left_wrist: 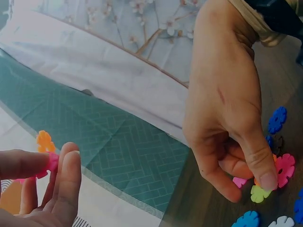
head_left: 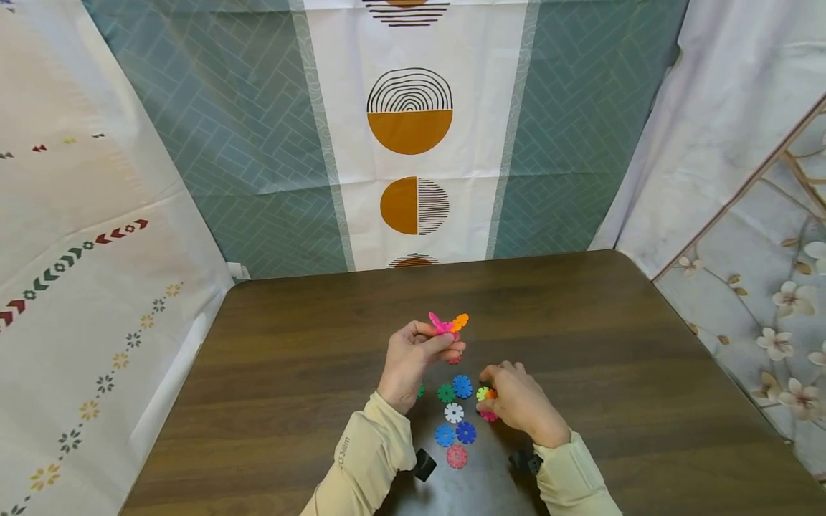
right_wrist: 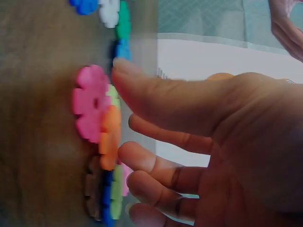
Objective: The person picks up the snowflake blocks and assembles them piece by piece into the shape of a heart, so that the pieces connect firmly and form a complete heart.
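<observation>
My left hand [head_left: 413, 358] is raised over the table, pinching joined notched flower discs between thumb and fingers. Pink discs [head_left: 441, 325] and an orange disc [head_left: 460, 322] show in that piece. Lower and to the right, my right hand [head_left: 521, 403] reaches down over a small cluster of loose discs. In the right wrist view its thumb and fingers are spread close to a pink disc [right_wrist: 89, 104], an orange disc [right_wrist: 110, 137] and a yellow-green disc [right_wrist: 114, 93], with no disc visibly gripped. Its palm hides part of the cluster in the head view.
Between my forearms lie a white disc [head_left: 454, 413], a green disc [head_left: 446, 393], several blue discs [head_left: 462, 386] and a coral disc [head_left: 457, 456]. A red disc [head_left: 454, 360] shows below my left fingers. The brown wooden table [head_left: 290, 401] meets a patterned curtain [head_left: 277, 179] behind.
</observation>
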Tool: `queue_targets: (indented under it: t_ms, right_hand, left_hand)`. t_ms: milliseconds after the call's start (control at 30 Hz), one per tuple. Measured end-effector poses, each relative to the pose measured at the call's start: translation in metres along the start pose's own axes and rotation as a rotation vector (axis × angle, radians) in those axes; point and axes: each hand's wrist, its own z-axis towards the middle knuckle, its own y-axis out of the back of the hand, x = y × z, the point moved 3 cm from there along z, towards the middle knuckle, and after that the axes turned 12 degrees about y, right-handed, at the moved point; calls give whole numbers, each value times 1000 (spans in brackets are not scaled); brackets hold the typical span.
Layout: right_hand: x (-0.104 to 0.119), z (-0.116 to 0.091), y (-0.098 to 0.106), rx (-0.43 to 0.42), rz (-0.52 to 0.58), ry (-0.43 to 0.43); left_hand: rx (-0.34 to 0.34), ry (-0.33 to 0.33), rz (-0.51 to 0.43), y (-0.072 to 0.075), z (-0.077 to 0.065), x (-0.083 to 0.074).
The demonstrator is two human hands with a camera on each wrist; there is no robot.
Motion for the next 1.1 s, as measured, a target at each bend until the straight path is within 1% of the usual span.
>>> queue_targets:
  t_ms: [167,367,533,600,700,800,867,933,1000,1100]
  right_hand:
    - [-2,3,-6,-12,7,-11]
    - [-3,4,-6,-33,12,-29]
    - [-4,4,-4,-45,43,-54]
    - [-5,5,-3,-65,54,-67]
    - [-4,5,2,-165,67,-56]
    - [-1,6,10,-346,102,-8]
    - [1,5,16,-474,174,39]
    - [2,4,22,-584,249,90]
    - [4,3,26,-652,323,134]
    - [8,1,32,-700,421,171]
  left_hand:
    - [4,-16,-26,0,0,0]
    - [21,-38,-49,1,0,-1]
    - [18,-50,-29,1,-1,-1]
    - [10,-56,-16,1,-2,-1]
    - [-10,-65,7,2,-1,0]
    - [-25,-68,26,3,0,1]
    - [-39,-62,40,3,0,1]
    - [-55,-56,57,3,0,1]
    - [-76,-55,77,3,0,1]
    - [-99,-65,120,3,-1,0]
